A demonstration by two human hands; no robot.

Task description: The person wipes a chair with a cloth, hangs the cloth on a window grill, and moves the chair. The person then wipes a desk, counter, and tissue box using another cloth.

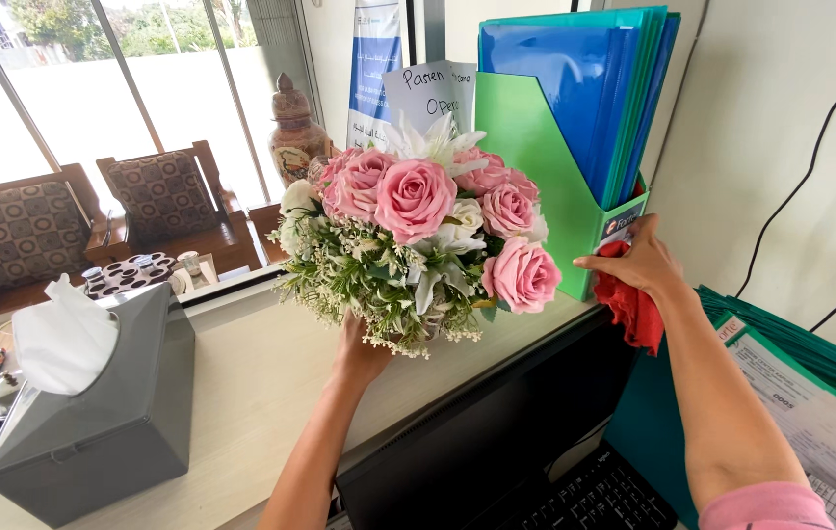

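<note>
The bouquet (418,236) stands on the surface (251,393), the left hand (359,353) under its near side. Right of it stands the file holder (546,177) with folders (585,88) in it; the right hand (639,260) presses a cloth (634,309) against its front. A tissue box (94,412) sits far left. The monitor (496,432) is nearest, before the bouquet.

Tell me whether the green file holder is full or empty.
Full: the green file holder is packed with blue and green folders standing upright.
</note>
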